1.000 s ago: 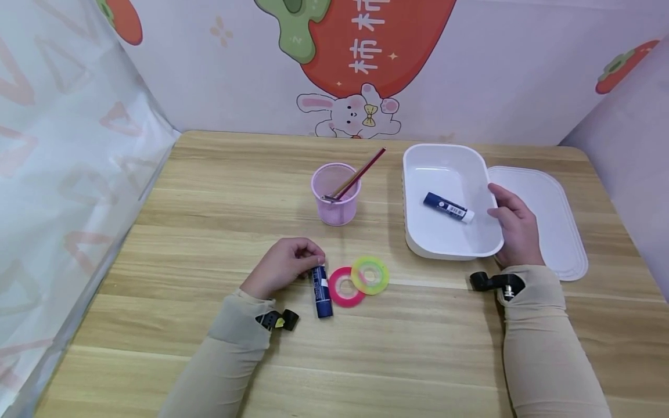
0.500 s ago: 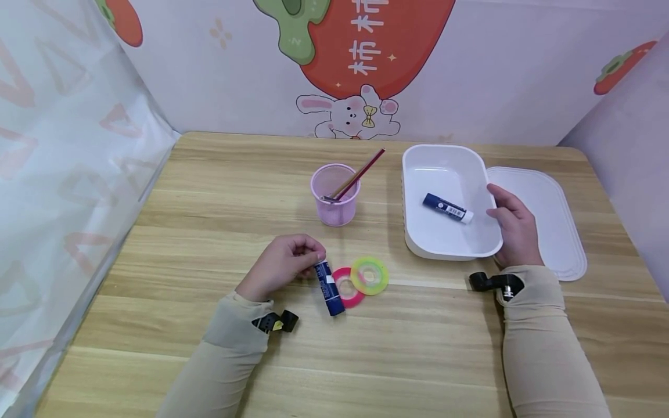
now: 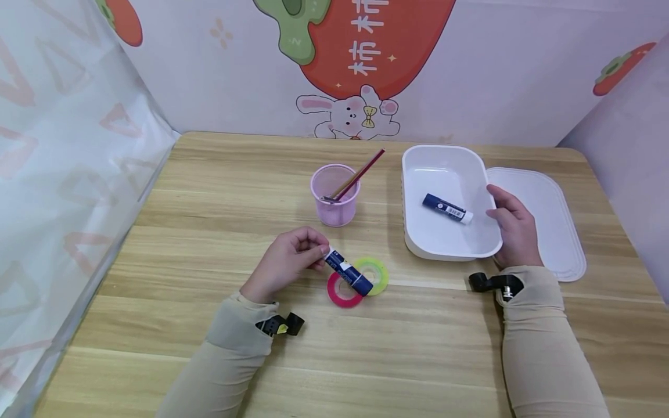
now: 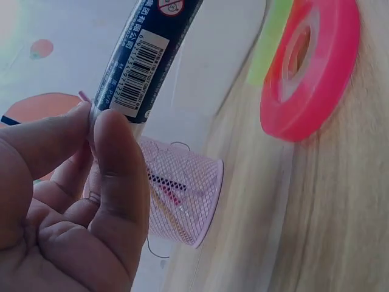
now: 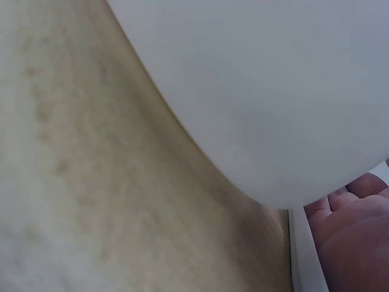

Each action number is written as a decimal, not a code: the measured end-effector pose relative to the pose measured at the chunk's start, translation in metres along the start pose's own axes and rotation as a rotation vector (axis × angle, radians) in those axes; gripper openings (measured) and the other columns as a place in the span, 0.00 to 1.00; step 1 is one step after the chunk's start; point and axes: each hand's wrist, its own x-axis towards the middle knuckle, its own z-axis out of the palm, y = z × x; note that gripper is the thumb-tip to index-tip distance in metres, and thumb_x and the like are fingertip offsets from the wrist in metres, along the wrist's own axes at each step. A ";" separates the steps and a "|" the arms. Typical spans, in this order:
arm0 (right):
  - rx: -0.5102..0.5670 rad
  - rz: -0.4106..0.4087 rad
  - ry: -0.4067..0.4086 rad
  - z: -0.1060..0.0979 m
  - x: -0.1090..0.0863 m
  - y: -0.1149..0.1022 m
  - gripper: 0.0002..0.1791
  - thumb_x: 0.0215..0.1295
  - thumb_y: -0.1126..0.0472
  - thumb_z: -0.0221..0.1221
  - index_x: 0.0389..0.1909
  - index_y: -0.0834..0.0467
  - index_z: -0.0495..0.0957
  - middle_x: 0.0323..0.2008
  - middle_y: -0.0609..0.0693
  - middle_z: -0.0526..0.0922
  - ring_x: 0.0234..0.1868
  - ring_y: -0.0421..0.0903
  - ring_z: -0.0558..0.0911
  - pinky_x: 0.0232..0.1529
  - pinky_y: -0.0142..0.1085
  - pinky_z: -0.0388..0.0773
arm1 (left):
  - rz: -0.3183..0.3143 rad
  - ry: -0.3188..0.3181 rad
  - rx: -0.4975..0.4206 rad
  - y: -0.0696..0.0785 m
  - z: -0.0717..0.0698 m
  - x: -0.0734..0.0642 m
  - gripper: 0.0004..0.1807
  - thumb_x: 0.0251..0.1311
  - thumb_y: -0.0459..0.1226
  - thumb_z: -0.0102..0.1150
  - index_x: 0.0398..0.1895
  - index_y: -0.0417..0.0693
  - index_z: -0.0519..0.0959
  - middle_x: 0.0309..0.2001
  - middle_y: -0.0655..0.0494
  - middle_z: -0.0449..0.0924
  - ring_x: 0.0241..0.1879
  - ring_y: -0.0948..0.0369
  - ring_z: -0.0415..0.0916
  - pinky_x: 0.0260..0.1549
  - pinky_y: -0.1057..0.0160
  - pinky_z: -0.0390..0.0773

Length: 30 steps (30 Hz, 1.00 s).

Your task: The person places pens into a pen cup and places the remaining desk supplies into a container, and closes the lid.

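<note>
Between thumb and fingertips my left hand (image 3: 289,259) pinches one end of a dark blue glue stick (image 3: 349,271). It is held above two tape rolls, a pink one (image 3: 342,299) and a yellow-green one (image 3: 380,271), which overlap on the table. The barcode on the glue stick (image 4: 137,70) faces the left wrist camera. At the right, my right hand (image 3: 516,227) grips the rim of a white plastic box (image 3: 450,247). A second glue stick (image 3: 447,208) with a white end lies inside that box. Part of the right hand (image 5: 355,231) shows beyond the box wall in the right wrist view.
A pink mesh cup (image 3: 337,213) holding pencils (image 3: 364,169) stands behind the tape rolls. The white lid (image 3: 559,232) lies on the wooden table (image 3: 219,191), right of the box and partly behind the right hand. A printed cloth (image 3: 209,75) hangs along the table's back edge.
My left hand has lifted the glue stick slightly, and its free end has swung to the right across the tape rolls. The right hand and the box have stayed in place.
</note>
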 end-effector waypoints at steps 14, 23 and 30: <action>0.024 -0.021 -0.008 0.000 0.000 0.002 0.27 0.74 0.70 0.42 0.71 0.55 0.69 0.75 0.52 0.60 0.75 0.47 0.61 0.51 0.26 0.76 | 0.068 -0.066 -0.032 0.008 0.019 -0.001 0.12 0.72 0.29 0.54 0.54 0.35 0.80 0.43 0.45 0.84 0.38 0.56 0.83 0.42 0.59 0.85; 0.022 -0.021 -0.007 0.001 -0.001 0.001 0.27 0.74 0.70 0.43 0.72 0.55 0.69 0.75 0.52 0.61 0.75 0.47 0.61 0.52 0.26 0.76 | 0.060 -0.008 -0.172 0.018 0.039 0.005 0.11 0.71 0.28 0.54 0.52 0.37 0.81 0.45 0.45 0.82 0.38 0.57 0.82 0.44 0.59 0.85; 0.022 -0.013 -0.002 0.001 0.000 0.001 0.27 0.74 0.70 0.43 0.72 0.55 0.69 0.75 0.51 0.61 0.75 0.47 0.61 0.51 0.26 0.76 | 0.078 -0.015 -0.263 0.026 0.054 0.009 0.13 0.69 0.27 0.56 0.54 0.34 0.81 0.46 0.43 0.83 0.39 0.59 0.83 0.47 0.56 0.84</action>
